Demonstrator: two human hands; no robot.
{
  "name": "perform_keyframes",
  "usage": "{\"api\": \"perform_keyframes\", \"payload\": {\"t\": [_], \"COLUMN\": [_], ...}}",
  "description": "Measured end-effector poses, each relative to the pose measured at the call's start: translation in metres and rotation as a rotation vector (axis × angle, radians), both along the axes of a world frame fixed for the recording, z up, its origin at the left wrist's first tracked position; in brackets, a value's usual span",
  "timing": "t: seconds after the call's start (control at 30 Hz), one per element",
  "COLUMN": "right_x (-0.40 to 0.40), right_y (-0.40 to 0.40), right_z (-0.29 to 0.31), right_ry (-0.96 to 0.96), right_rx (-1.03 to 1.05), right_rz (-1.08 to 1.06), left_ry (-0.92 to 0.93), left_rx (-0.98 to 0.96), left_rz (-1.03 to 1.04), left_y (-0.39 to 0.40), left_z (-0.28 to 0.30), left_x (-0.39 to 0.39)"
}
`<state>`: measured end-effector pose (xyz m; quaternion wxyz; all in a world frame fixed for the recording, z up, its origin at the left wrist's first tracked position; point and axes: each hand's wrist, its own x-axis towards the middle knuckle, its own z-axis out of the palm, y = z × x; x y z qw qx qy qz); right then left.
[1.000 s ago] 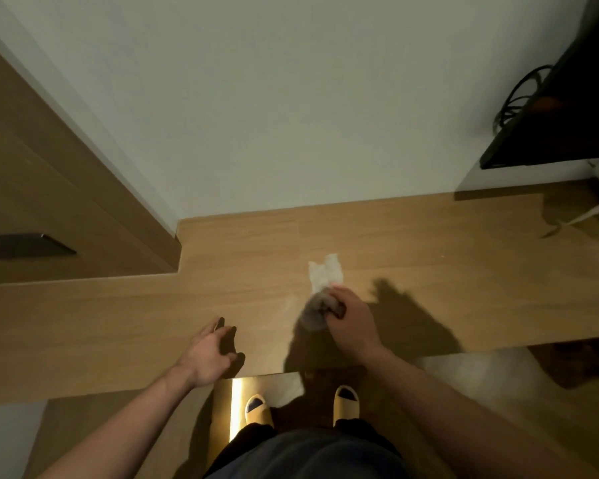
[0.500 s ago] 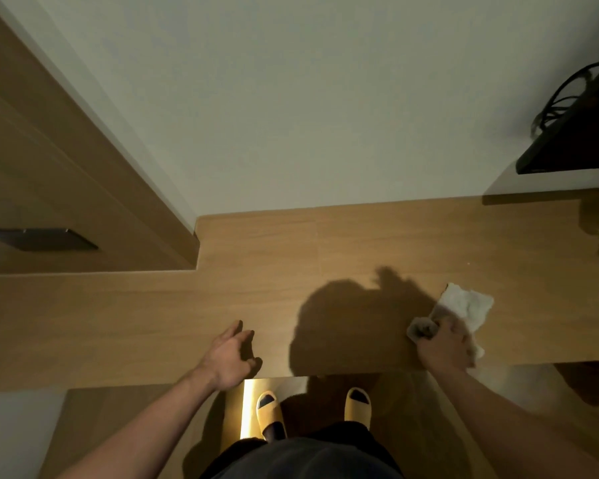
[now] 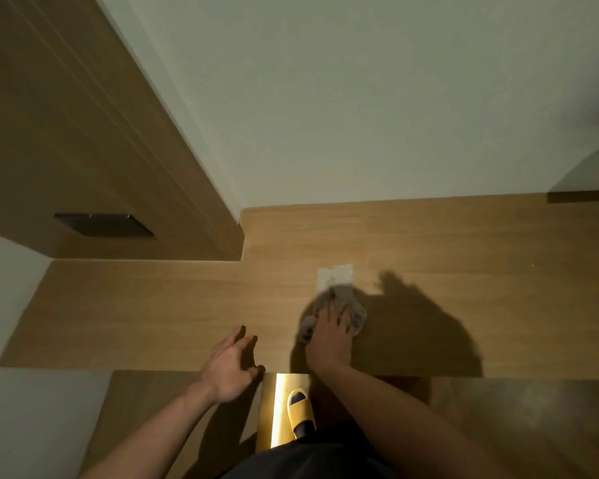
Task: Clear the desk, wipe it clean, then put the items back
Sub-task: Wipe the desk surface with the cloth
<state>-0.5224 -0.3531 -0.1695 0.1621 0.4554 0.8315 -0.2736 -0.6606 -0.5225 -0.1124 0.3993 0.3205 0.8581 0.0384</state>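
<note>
Your bench (image 3: pixel 153 305) is a wood top running along the white wall, stepped around a cabinet at the left. Lying on it near the front edge is a white cloth (image 3: pixel 336 276), part bright, part in shadow, pressed flat under your right hand (image 3: pixel 329 340).

The desk (image 3: pixel 429 243) is smooth, matt wood-grain laminate; the wipe (image 3: pixel 336 295) is thin crumpled tissue (white where dry, grey where shaded); the wall (image 3: pixel 360 98) is matt paint.
</note>
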Motion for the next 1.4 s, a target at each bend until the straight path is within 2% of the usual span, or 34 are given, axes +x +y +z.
{"api": "perform_keyframes", "payload": {"t": [0.07,0.17,0.23,0.3,0.4,0.5,0.57,0.63,0.73,0.87,0.97,1.03,1.1,1.2,1.3,1.37,1.4], "right_x": [-0.014,-0.018,-0.005,0.021,0.078,0.141,0.177,0.194,0.172,0.105,0.050,0.013,-0.022,-0.061,-0.080,-0.074,-0.065], "right_y": [-0.023,-0.033,-0.020,0.008,0.058,0.102,0.120,0.119,0.087,0.022,-0.021,-0.039,-0.051,-0.066,-0.087,-0.091,-0.088], "right_z": [0.002,0.014,0.026,0.034,0.042,0.034,0.020,0.007,-0.003,-0.006,-0.001,0.007,0.013,0.015,0.013,0.001,-0.005], "right_ry": [0.094,0.347,0.505,0.579,0.492,0.316,0.155,0.028,-0.029,0.119,0.129,0.220,0.353,0.509,0.434,0.345,0.317], "right_rx": [-0.091,-0.279,-0.227,-0.108,0.029,0.169,0.167,0.133,0.135,-0.005,-0.091,-0.194,-0.179,-0.043,0.030,0.053,0.058], "right_rz": [0.082,0.010,-0.089,-0.194,-0.342,-0.493,-0.584,-0.587,-0.623,-0.739,-0.677,-0.668,-0.535,0.013,0.588,0.773,0.795], "left_ry": [0.009,0.011,0.004,0.005,0.006,0.018,0.007,-0.004,-0.033,-0.052,-0.026,-0.026,-0.028,-0.017,0.072,0.125,0.136], "left_rx": [-0.015,-0.021,-0.007,0.000,0.008,0.000,-0.009,-0.005,0.037,0.078,0.086,0.098,0.115,0.160,0.122,0.130,0.140], "left_rz": [0.006,0.005,0.006,-0.001,-0.031,-0.076,-0.076,-0.073,-0.055,-0.002,-0.003,0.024,0.082,0.174,0.209,0.205,0.193], "left_y": [-0.013,-0.025,-0.028,-0.026,-0.022,-0.016,-0.012,-0.009,-0.010,-0.018,-0.025,-0.033,-0.047,-0.070,-0.100,-0.116,-0.121], "left_z": [0.000,0.003,0.007,0.008,0.008,0.004,0.002,0.000,-0.005,-0.012,-0.013,-0.011,-0.008,-0.001,0.002,-0.002,-0.003], "left_x": [-0.011,-0.025,-0.033,-0.039,-0.048,-0.055,-0.055,-0.054,-0.053,-0.045,-0.040,-0.042,-0.048,-0.061,-0.071,-0.072,-0.071]}}
